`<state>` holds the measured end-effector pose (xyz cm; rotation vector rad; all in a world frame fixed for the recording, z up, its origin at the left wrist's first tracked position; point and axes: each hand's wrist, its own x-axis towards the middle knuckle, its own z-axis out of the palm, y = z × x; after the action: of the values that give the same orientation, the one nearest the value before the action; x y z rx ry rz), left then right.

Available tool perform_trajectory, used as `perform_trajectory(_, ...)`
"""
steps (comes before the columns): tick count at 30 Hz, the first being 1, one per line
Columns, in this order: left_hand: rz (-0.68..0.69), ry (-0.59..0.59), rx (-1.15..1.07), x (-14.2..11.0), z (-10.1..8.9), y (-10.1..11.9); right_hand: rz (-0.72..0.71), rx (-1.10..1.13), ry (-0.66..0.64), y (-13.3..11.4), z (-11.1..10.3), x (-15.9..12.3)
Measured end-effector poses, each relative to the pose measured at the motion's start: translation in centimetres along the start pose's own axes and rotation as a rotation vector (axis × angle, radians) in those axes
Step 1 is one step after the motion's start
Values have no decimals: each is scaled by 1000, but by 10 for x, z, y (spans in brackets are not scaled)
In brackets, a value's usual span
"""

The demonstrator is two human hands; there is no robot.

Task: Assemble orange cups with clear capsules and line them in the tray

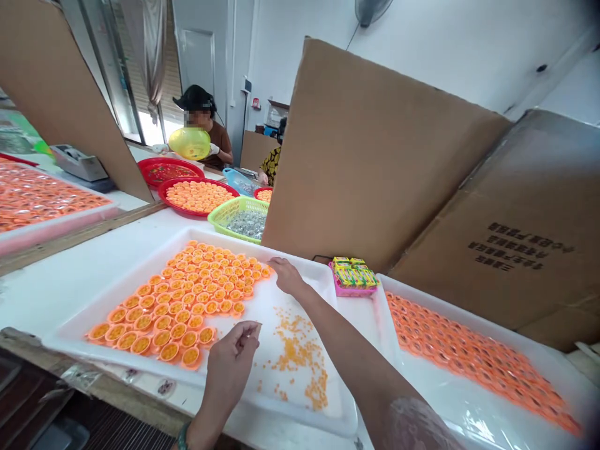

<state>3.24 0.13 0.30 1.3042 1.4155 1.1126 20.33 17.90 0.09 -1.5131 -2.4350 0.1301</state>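
A white tray [187, 234] holds many small orange cups [180, 331] set close together, with yellow-orange bits inside them. At the far right end of the group, my right hand [285, 275] has its fingers bent down on a small orange cup [267, 273], which they partly hide. Nearer to me, my left hand [233, 359] is closed, thumb against curled fingers, above the tray beside the front cups. Whatever it holds, if anything, is hidden. Loose yellow-orange bits [295, 353] lie scattered on the tray floor, below and left of my right forearm.
Cardboard panels [365, 156] stand behind the tray. A pink basket [356, 291] of yellow-green packets sits by the tray's far right corner. Another tray of orange pieces [473, 356] lies to the right. Behind are a green basket [220, 226], red trays [164, 206] and a person [220, 140] holding a yellow bowl.
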Motion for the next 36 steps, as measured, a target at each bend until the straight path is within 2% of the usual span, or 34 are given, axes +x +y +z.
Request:
perform_trajectory(2,28,-42,34,0,1,-2,-16,-30,-50,4,8,15)
perform_trajectory(5,57,-102,93,-2,3,-2,4,-54,-90,12,18,19)
perform_trajectory(8,51,-118,116,-3,1,-1,82,-59,-90,22,22,6)
perform_trajectory(13,50,-108,140,0,-1,-5,179,-15,-93,32,16,-33)
perform_trajectory(17,-17,-106,34,6,-1,-7,186,58,-80,12,2,-74)
perform_trajectory(21,-172,-113,-247,12,2,3,34,302,22,-32,-19,-120)
perform_trajectory(24,-302,-265,-477,10,12,16,-21,455,97,-59,-34,-149)
perform_trajectory(27,-325,-456,-617,5,24,22,49,502,145,-70,-43,-171)
perform_trajectory(31,-313,-526,-621,0,34,20,112,527,192,-68,-49,-191)
perform_trajectory(33,-296,-552,-556,-1,37,21,92,550,162,-67,-52,-197)
perform_trajectory(36,-287,-653,-395,0,42,25,74,580,80,-67,-61,-204)
